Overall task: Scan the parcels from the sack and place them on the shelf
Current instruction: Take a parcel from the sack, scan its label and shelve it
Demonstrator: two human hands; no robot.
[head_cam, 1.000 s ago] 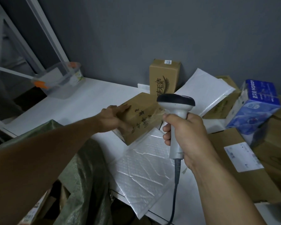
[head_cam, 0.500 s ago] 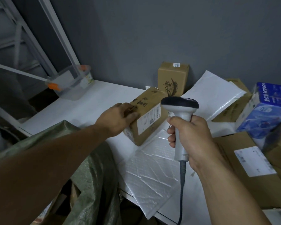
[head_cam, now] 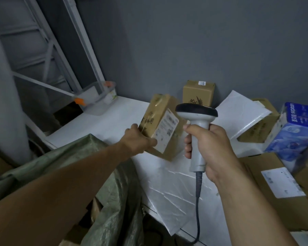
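scan step in hand, i judge. my left hand (head_cam: pixel 139 139) grips brown parcel (head_cam: pixel 155 114) at lower corner, tilted up over white shelf (head_cam: pixel 105 125), label (head_cam: pixel 167 128) turned toward scanner (head_cam: pixel 196 118). my right hand (head_cam: pixel 212 144) clamped round scanner handle, head just beside label. green sack (head_cam: pixel 103 174) under left arm. next: i'd square head on barcode, trigger, then set parcel down.

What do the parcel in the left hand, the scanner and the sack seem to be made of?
The parcel looks like matte brown cardboard, with folded edges and a white paper label. The scanner seems smooth hard plastic: light grey handle, black head. The sack is probably woven plastic, green, creased, faintly shiny.
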